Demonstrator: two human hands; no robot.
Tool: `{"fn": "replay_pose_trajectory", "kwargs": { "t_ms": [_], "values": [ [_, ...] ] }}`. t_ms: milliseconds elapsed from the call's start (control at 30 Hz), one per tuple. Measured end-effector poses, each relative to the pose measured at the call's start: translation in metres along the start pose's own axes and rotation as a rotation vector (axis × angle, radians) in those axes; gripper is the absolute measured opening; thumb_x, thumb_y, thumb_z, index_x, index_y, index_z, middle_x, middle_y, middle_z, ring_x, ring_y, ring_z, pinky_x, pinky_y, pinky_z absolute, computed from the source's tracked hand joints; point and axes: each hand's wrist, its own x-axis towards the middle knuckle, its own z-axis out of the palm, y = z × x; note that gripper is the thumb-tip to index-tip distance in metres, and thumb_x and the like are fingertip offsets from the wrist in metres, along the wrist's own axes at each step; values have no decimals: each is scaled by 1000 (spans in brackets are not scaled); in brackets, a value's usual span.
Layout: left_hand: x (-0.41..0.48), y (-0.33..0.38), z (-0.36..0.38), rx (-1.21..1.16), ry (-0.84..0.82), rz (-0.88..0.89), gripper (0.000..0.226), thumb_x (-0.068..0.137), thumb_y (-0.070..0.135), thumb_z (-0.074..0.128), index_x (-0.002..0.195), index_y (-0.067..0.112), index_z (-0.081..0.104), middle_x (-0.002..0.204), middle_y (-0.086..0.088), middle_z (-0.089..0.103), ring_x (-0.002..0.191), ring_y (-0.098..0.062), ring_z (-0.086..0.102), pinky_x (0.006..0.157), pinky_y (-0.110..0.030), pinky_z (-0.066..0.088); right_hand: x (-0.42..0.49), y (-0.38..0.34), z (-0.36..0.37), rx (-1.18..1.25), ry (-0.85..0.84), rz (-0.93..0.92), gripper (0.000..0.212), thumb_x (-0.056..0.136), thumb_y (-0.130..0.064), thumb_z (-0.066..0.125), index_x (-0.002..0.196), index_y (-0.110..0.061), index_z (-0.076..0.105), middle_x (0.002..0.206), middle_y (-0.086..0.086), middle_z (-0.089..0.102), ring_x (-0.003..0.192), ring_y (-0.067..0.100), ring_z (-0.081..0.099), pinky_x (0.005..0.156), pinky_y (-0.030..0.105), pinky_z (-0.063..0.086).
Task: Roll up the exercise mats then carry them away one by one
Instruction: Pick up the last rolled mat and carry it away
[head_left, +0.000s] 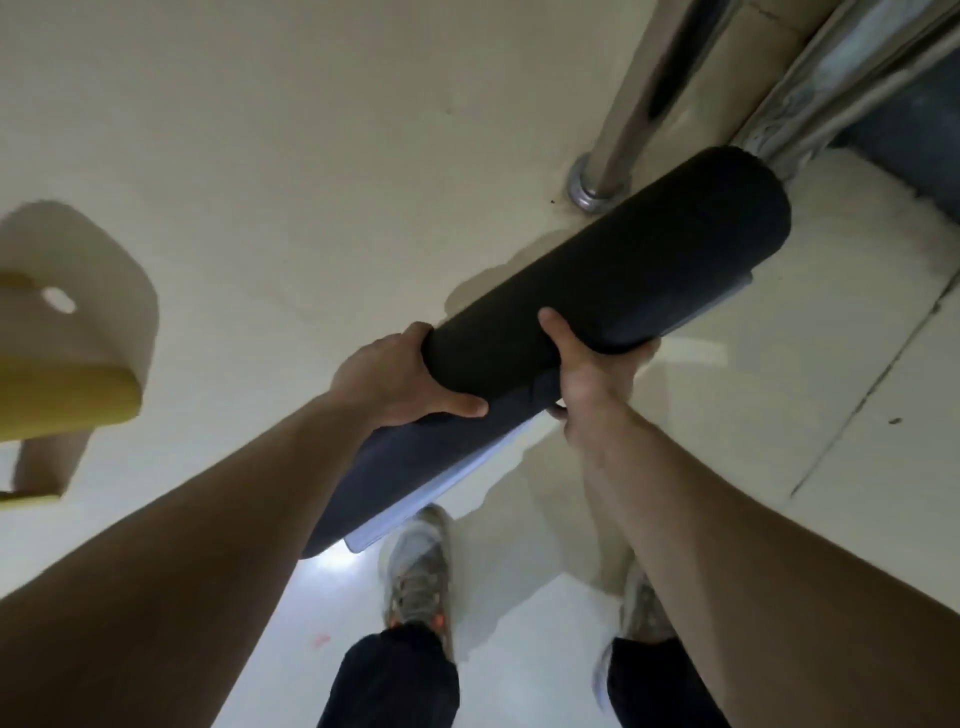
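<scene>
A black exercise mat (613, 270), rolled into a thick cylinder, is held above the floor and slants from lower left to upper right. Its loose end flap with a pale underside (415, 467) hangs below the roll. My left hand (400, 376) wraps around the roll's near end, thumb on top. Near the roll's middle, my right hand (587, 364) grips it from beneath, with the thumb up over the side. Both arms are stretched forward.
A yellow chair (67, 364) stands at the left edge. A shiny metal pole with a round base (597, 189) rises at the upper right, beside a metal door track (810, 104). My two shoes (418, 566) stand on the cream floor below the mat.
</scene>
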Motion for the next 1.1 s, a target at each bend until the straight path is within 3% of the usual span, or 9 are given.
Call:
{"fn": "replay_pose_trajectory", "kwargs": {
  "t_ms": [100, 167, 267, 400, 600, 700, 833, 967, 1100],
  "values": [
    [-79, -47, -19, -110, 17, -101, 108, 40, 90, 70, 130, 34, 47, 115, 4, 67, 101, -27, 62, 88, -44, 53, -82, 5, 15, -72, -117, -22, 136, 58, -46, 97, 157, -52, 5, 146, 1, 50, 127, 35, 55, 102, 65, 51],
    [-142, -87, -40, -175, 19, -163, 110, 40, 90, 69, 131, 34, 45, 116, 3, 66, 102, -27, 61, 90, -46, 53, -146, 8, 33, -142, -159, -11, 134, 60, -44, 97, 158, -49, 5, 144, 2, 49, 127, 36, 54, 101, 65, 52],
    [-234, -153, -72, -272, 62, -257, 108, 43, 89, 70, 132, 34, 43, 118, 3, 64, 103, -25, 60, 89, -46, 53, -248, 16, 74, -228, -252, -12, 136, 56, -46, 99, 157, -50, 7, 131, -4, 47, 124, 36, 55, 101, 65, 51],
    [-346, -250, -112, -392, 164, -385, 110, 42, 90, 71, 134, 36, 43, 120, 5, 64, 107, -24, 60, 91, -44, 53, -382, 41, 143, -313, -401, -87, 147, 34, -59, 93, 154, -52, 8, 128, -7, 48, 121, 33, 56, 102, 64, 51],
    [-473, -419, -149, -558, 301, -499, 107, 38, 88, 73, 128, 37, 47, 117, 8, 65, 108, -23, 60, 91, -43, 52, -550, 105, 262, -422, -579, -166, 145, 35, -58, 93, 153, -53, 9, 115, -12, 47, 116, 32, 59, 99, 63, 53],
    [-513, -499, -167, -611, 352, -523, 106, 35, 88, 73, 124, 37, 48, 114, 9, 65, 107, -24, 60, 93, -42, 51, -617, 138, 320, -419, -620, -174, 141, 39, -53, 95, 152, -53, 10, 120, -11, 50, 114, 31, 61, 96, 62, 55],
    [-540, -598, -199, -599, 408, -532, 113, 34, 89, 72, 130, 35, 46, 119, 6, 64, 111, -26, 59, 96, -43, 50, -680, 177, 404, -427, -643, -188, 150, 30, -61, 92, 155, -50, 9, 114, -10, 49, 113, 35, 61, 98, 60, 55],
    [-533, -696, -235, -598, 418, -530, 120, 31, 89, 70, 135, 35, 43, 122, 4, 62, 113, -27, 58, 100, -44, 49, -709, 213, 500, -460, -627, -185, 151, 37, -63, 95, 157, -49, 3, 133, -4, 50, 121, 38, 57, 101, 62, 52],
    [-495, -802, -264, -608, 392, -545, 122, 30, 88, 71, 136, 34, 43, 123, 6, 60, 116, -26, 56, 99, -40, 46, -716, 255, 606, -460, -605, -151, 147, 46, -57, 97, 157, -49, 1, 120, -7, 43, 115, 35, 56, 101, 61, 53]
  ]
}}
